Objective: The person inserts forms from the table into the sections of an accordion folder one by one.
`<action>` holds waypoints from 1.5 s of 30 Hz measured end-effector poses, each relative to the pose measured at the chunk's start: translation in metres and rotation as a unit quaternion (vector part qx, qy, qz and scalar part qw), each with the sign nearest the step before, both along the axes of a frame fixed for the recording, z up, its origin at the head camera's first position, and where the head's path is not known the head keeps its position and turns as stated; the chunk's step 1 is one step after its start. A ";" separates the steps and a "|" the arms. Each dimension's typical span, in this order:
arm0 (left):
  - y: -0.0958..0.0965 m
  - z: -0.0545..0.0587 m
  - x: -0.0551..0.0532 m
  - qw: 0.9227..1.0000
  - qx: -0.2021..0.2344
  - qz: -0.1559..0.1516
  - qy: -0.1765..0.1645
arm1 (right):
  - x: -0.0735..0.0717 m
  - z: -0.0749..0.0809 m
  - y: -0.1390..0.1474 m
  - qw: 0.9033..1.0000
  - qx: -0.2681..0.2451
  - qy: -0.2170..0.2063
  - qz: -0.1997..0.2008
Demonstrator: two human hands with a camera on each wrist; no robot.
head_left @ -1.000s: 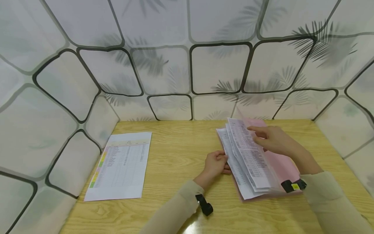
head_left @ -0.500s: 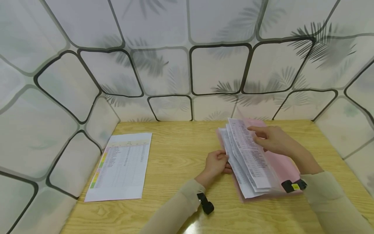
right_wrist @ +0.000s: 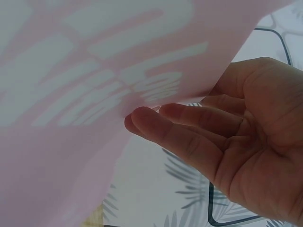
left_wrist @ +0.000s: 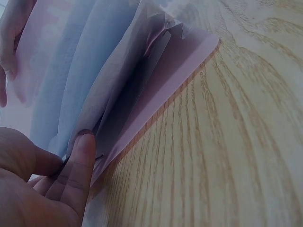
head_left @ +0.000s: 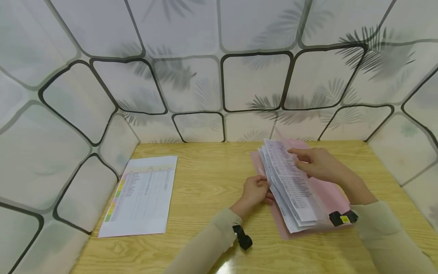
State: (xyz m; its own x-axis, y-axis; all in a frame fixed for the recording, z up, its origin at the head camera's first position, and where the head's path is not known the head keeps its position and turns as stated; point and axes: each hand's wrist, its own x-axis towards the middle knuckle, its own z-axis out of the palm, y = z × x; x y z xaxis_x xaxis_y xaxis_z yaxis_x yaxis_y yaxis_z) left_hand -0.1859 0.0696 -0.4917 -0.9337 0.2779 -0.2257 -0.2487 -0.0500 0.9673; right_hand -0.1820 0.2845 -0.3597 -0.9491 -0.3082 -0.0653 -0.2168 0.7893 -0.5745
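Observation:
A pink translucent plastic folder (head_left: 281,224) lies open at the right of the table, with several printed sheets (head_left: 291,182) fanned inside it. My left hand (head_left: 254,190) is at the sheets' left edge; in the left wrist view its thumb and fingers (left_wrist: 80,158) pinch that edge, lifted off the folder's bottom cover (left_wrist: 184,61). My right hand (head_left: 319,163) holds up the folder's top cover (right_wrist: 71,156), which carries pale lettering. In the right wrist view, the cover's edge runs between the thumb and the fingers (right_wrist: 165,127).
A printed table sheet (head_left: 143,198) with coloured cells down its left side lies flat on the left of the wooden table (head_left: 205,175). Patterned fabric walls (head_left: 191,83) enclose the table at the back and sides.
My left hand has shifted slightly right with the sheets' left edge, baring a wider strip of the pink bottom cover. My right hand stays nearly still at the top cover.

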 end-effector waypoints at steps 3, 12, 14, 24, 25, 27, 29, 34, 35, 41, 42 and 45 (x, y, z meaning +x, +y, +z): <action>0.000 0.000 0.000 1.000 -0.006 0.005 0.001 | 0.000 0.001 -0.001 1.000 0.001 -0.001 0.000; -0.006 -0.001 0.001 1.000 0.011 -0.002 -0.007 | 0.001 0.003 -0.002 1.000 0.005 -0.001 0.000; -0.008 -0.002 0.000 1.000 0.014 -0.006 -0.008 | 0.001 0.002 -0.002 1.000 0.005 0.001 0.000; -0.022 -0.011 -0.001 1.000 -0.007 -0.002 -0.019 | 0.001 0.001 -0.001 1.000 0.003 -0.001 0.000; -0.025 -0.011 -0.001 1.000 -0.004 -0.003 -0.021 | 0.001 0.001 -0.001 1.000 0.002 -0.002 0.000; -0.030 -0.010 -0.001 1.000 -0.008 -0.003 -0.021 | 0.001 0.001 -0.002 1.000 0.002 -0.003 -0.001; -0.035 -0.008 -0.001 1.000 -0.011 -0.002 -0.015 | 0.001 0.000 -0.002 1.000 0.001 -0.004 0.000; -0.052 -0.002 -0.004 1.000 -0.029 0.001 0.008 | 0.001 -0.001 -0.001 1.000 -0.003 -0.005 0.000; -0.056 0.000 -0.005 0.999 -0.034 -0.001 0.014 | 0.001 -0.001 -0.001 1.000 -0.003 -0.004 0.000; -0.084 0.010 -0.011 0.996 -0.073 -0.005 0.059 | 0.000 -0.002 0.000 1.000 0.007 0.003 -0.001; -0.090 0.012 -0.012 0.995 -0.080 -0.004 0.065 | 0.000 -0.002 0.000 1.000 0.007 0.003 0.000; -0.106 0.015 -0.015 0.991 -0.102 0.004 0.084 | -0.001 -0.002 0.000 1.000 0.005 0.002 0.001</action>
